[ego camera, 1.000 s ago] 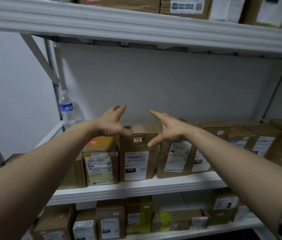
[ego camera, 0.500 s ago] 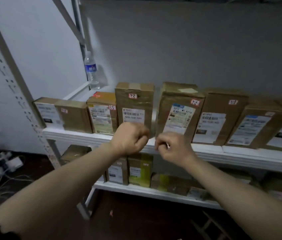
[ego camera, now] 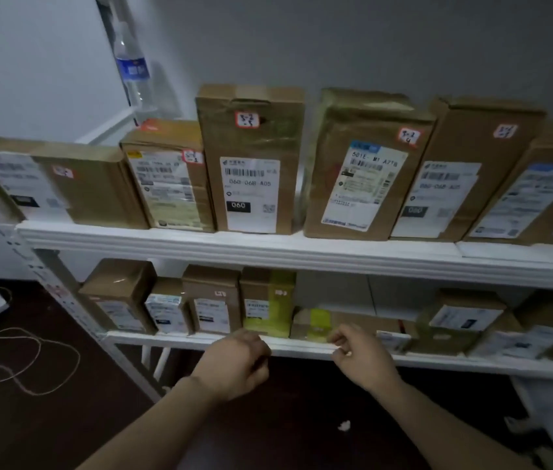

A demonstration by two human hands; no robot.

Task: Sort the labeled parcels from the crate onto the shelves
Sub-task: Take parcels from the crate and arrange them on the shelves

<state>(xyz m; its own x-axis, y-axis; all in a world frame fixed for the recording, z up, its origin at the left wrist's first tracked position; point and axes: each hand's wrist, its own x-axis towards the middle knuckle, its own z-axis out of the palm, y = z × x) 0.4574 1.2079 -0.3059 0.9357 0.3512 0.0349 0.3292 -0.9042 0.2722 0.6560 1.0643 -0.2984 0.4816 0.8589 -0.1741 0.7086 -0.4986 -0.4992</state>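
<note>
Clock from view centre. Upper shelf (ego camera: 268,247): parcels packed side by side 9 to 3, only a thin slit at 12 btw the 060 parcel (ego camera: 251,164) & the taped parcel (ego camera: 366,164). Open air above the row; water bottle (ego camera: 131,69) stands in the back corner at 11. Lower shelf (ego camera: 438,362): upright boxes (ego camera: 210,300) block 7; at 5, low flat parcels (ego camera: 353,325) leave headroom. Floor at 8: loose cable (ego camera: 31,364).

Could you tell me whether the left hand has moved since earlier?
Yes: the left hand dropped from the upper shelf to the edge of the lower shelf.
</note>
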